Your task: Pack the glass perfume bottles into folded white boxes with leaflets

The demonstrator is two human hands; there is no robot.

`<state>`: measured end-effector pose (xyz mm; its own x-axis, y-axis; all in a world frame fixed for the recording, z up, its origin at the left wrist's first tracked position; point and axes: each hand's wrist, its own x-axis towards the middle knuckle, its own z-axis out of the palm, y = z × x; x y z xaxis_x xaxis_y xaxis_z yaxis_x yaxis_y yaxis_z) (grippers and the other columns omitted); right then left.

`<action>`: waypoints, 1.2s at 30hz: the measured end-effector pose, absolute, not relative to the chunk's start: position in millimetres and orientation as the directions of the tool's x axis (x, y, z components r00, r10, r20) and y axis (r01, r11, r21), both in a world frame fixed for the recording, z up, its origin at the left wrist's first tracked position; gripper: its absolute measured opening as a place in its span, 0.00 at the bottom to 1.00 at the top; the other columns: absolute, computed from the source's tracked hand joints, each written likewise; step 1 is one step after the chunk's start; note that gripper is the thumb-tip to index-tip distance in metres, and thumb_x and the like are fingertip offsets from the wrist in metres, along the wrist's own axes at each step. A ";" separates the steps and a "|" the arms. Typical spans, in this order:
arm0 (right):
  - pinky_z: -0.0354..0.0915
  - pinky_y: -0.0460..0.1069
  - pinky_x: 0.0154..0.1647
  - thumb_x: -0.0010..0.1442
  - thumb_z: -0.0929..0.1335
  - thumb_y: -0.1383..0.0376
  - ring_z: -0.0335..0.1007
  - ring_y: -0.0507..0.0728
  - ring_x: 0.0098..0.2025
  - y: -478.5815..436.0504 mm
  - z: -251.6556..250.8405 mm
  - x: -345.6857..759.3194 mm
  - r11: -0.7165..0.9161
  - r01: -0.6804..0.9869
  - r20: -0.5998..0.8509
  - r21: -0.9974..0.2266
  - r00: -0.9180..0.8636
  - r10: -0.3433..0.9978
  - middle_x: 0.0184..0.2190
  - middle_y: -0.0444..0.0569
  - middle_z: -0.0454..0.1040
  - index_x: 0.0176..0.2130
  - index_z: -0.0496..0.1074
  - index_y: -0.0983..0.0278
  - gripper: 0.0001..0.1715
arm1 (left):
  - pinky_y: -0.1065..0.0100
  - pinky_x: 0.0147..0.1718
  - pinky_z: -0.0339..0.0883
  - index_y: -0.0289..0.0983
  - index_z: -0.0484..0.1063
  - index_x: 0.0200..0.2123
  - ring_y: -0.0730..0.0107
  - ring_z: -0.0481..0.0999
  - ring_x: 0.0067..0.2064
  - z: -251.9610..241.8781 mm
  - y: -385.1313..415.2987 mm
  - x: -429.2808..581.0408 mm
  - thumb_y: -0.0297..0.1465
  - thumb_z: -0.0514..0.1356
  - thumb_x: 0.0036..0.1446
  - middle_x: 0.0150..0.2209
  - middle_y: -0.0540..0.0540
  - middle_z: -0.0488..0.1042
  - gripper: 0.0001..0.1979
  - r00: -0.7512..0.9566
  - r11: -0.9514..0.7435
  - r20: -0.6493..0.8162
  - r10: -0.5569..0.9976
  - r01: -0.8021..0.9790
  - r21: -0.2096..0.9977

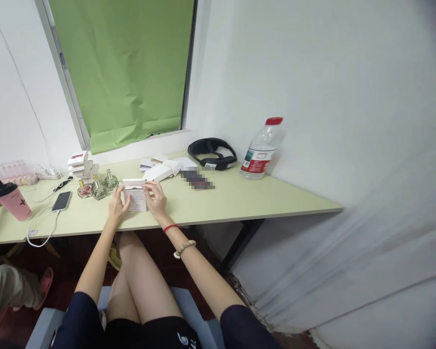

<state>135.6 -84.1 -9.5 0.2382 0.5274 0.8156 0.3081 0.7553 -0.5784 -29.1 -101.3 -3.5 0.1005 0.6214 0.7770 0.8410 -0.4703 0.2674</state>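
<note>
A small white box (136, 199) with fine print on its side and a raised top flap is between my hands, near the table's front edge. My left hand (117, 205) grips its left side, thumb on the printed face. At the upper right corner, by the flap, the fingers of my right hand (156, 199) are closed on the box. The inside of the box cannot be seen. Just beyond my left hand stand several glass perfume bottles: a pinkish one (84, 189), a clear one (99, 189) and a greenish one (111, 181).
White cartons (160, 170) lie behind the box, and more are stacked (80, 165) by the wall. A black headset (212, 154) and a red-capped bottle (256, 157) stand right. Left are a phone (61, 201) on a cable and a pink tumbler (16, 202). Another person's leg (12, 291) shows lower left.
</note>
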 end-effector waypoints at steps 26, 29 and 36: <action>0.73 0.44 0.25 0.67 0.61 0.50 0.73 0.56 0.43 -81.3 -11.7 133.5 0.728 0.326 0.797 -0.603 0.226 0.560 0.47 0.54 0.67 0.40 0.74 0.62 0.22 | 0.73 0.23 0.63 0.39 0.69 0.52 0.77 0.71 0.28 -4.6 -98.9 -28.2 0.38 0.51 0.64 0.58 0.35 0.65 0.17 0.165 -0.447 0.817 0.552 0.886 0.123; 0.73 0.45 0.25 0.66 0.62 0.49 0.73 0.55 0.42 -82.0 -11.2 133.3 0.722 0.353 0.803 -0.596 0.251 0.540 0.49 0.55 0.65 0.41 0.72 0.63 0.21 | 0.72 0.25 0.65 0.38 0.69 0.52 0.74 0.73 0.29 -4.3 -98.8 -29.4 0.36 0.52 0.63 0.57 0.34 0.67 0.17 0.180 -0.453 0.849 0.498 0.888 0.077; 0.75 0.48 0.32 0.65 0.62 0.50 0.70 0.58 0.48 -82.2 -8.8 133.5 0.736 0.404 0.840 -0.543 0.273 0.469 0.45 0.55 0.65 0.38 0.72 0.62 0.20 | 0.69 0.29 0.69 0.39 0.68 0.52 0.67 0.75 0.36 -2.5 -101.0 -28.8 0.34 0.54 0.60 0.59 0.35 0.65 0.17 0.200 -0.464 0.838 0.508 0.883 0.070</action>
<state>133.5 -82.2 -8.8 0.2735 0.4688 0.8399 0.4041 0.7364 -0.5426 -28.8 -101.0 -2.5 0.2001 0.5075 0.8381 0.8828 -0.4644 0.0704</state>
